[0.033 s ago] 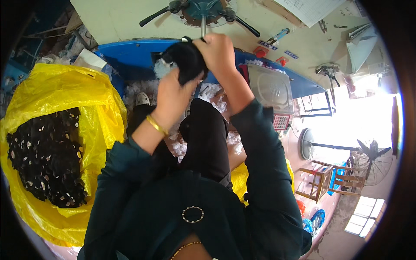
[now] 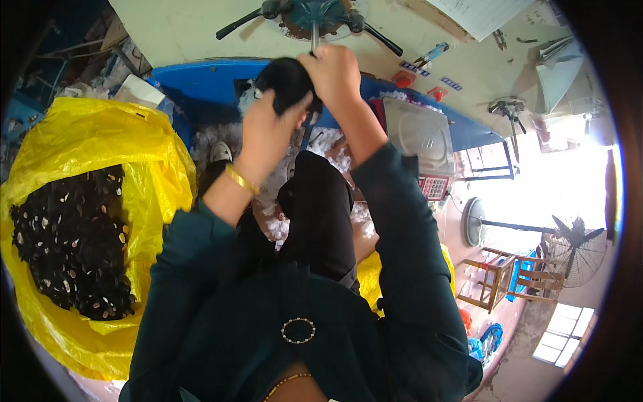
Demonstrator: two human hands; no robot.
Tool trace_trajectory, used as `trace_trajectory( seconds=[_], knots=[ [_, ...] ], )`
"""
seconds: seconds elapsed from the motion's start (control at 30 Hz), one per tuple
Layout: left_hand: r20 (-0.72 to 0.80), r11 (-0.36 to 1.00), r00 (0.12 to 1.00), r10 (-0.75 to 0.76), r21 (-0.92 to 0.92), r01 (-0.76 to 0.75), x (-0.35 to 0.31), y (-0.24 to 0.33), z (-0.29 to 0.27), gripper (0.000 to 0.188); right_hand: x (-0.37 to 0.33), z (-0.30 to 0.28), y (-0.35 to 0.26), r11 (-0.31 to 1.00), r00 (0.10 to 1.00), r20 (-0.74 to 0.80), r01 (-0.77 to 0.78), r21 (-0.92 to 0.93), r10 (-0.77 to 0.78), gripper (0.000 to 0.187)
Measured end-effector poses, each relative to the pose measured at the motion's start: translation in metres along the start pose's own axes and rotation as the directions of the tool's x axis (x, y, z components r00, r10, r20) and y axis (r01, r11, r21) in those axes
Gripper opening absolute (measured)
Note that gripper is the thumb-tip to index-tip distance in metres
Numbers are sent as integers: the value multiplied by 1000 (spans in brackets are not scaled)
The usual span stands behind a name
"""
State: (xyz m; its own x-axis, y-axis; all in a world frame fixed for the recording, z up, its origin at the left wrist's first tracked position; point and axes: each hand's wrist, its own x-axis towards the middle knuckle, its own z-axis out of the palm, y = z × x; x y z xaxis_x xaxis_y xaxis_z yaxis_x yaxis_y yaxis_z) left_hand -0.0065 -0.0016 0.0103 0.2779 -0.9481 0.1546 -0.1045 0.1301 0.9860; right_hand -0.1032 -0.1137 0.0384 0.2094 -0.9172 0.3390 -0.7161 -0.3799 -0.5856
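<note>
Both my hands are up at the table's front edge, round a soft black plush piece (image 2: 288,77). My right hand (image 2: 336,77) is closed on its right upper side, beside the end of a thin metal tube (image 2: 315,37). The tube comes down from a dark green machine fitting (image 2: 315,12) with black handles. My left hand (image 2: 261,134), slightly blurred, grips the plush piece from below left, its thumb and fingers bent against it. Whether the tube's tip goes inside the plush is hidden by the right hand. Some pale fluff (image 2: 249,100) shows at its left.
At my left stands a yellow sack (image 2: 100,127) filled with black pieces (image 2: 74,248) with pale ovals. White stuffing (image 2: 278,231) lies on the floor round my legs. To the right are a scale (image 2: 418,137), pliers (image 2: 432,55), red buttons (image 2: 404,79), a stool (image 2: 485,278) and a fan (image 2: 573,251).
The plush piece has turned a little in my hands, so pale spots at its top and left side are out of sight. My right hand has shifted slightly upward.
</note>
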Motion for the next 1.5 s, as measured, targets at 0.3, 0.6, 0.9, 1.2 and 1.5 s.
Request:
trace_trajectory(
  seconds=[0.3, 0.6, 0.9, 1.2, 1.5],
  knots=[
    [243, 607, 950, -194, -731, 311, -13, -25, -4, 29, -14, 6, 6, 977, 999, 36, 11, 213, -19, 37],
    [198, 737, 972, -128, -637, 227, -14, -31, 2, 23, -32, 20, 43, 629, 988, 36, 65, 775, -147, 29],
    [63, 911, 922, 382, 139, -387, 12, -44, 5, 32, -16, 30, 49, 798, 929, -194, 369, 476, -314, 9],
    [47, 907, 912, 408, 90, -411, 21, -48, 12, 33, -8, 27, 41, 869, 919, -266, 370, 330, -291, 17],
    [248, 795, 965, -89, -566, 219, 19, -25, -12, 39, -11, 18, 15, 888, 962, -241, 220, 404, -128, 29]
  ],
)
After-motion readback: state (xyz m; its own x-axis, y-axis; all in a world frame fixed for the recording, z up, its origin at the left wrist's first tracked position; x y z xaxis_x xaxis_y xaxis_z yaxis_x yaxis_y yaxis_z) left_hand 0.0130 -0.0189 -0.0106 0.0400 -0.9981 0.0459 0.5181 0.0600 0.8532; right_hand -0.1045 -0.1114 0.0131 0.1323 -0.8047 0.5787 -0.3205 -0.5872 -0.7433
